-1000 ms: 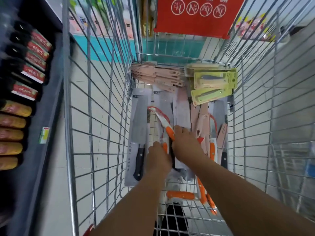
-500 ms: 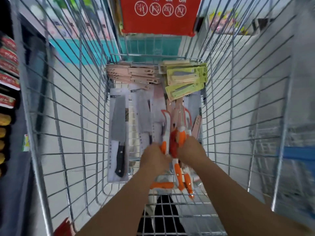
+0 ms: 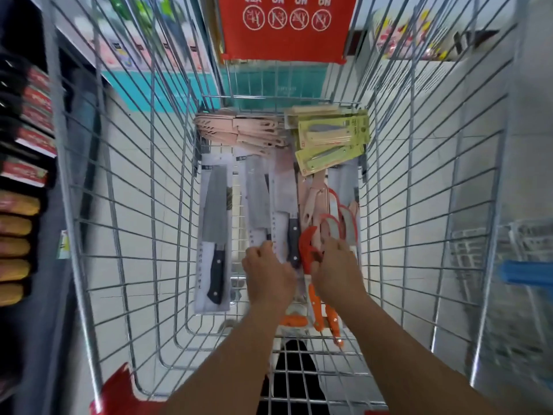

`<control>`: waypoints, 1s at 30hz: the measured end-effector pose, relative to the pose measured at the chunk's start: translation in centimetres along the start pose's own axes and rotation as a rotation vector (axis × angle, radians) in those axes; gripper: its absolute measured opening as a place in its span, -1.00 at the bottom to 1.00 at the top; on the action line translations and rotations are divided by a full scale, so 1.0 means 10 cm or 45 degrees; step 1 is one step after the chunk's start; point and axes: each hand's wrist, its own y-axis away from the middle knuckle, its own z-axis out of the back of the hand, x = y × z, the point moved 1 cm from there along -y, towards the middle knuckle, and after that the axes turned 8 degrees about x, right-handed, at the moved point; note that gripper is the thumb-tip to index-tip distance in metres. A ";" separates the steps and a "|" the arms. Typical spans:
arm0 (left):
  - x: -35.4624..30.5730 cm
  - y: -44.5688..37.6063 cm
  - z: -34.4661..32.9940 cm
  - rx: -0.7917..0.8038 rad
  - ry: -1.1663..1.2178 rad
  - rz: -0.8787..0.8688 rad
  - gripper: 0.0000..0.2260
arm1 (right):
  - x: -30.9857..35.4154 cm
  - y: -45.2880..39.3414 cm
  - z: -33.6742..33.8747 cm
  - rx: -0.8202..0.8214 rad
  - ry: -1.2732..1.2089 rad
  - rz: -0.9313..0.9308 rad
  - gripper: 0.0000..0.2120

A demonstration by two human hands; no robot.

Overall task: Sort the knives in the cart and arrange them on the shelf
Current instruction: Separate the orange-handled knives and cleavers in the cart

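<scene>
Item: orange-handled knives [image 3: 321, 307], a small bunch lying on the floor of the cart [image 3: 125, 205], long axes running six to twelve o'clock, sheathed tips toward twelve. We had our right hand [image 3: 336, 266] curled onto the bunch and judged it the nearer one; our left hand [image 3: 267, 269] lay just at nine o'clock of it, fingers bent on a boxed cleaver [image 3: 285, 211]. The shelf [image 3: 33, 265] stood at nine o'clock, outside the cart.
</scene>
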 end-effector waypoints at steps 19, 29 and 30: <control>0.29 -0.56 0.10 0.079 0.341 0.346 -0.87 | 0.41 -0.48 -0.30 0.041 0.229 0.015 -0.56; 0.52 -0.16 0.42 -0.062 0.320 0.379 -0.64 | 0.49 -0.42 -0.46 0.044 0.388 0.038 -0.52; 0.58 -0.14 0.46 -0.089 0.331 0.420 -0.62 | 0.51 -0.40 -0.50 0.052 0.425 0.068 -0.53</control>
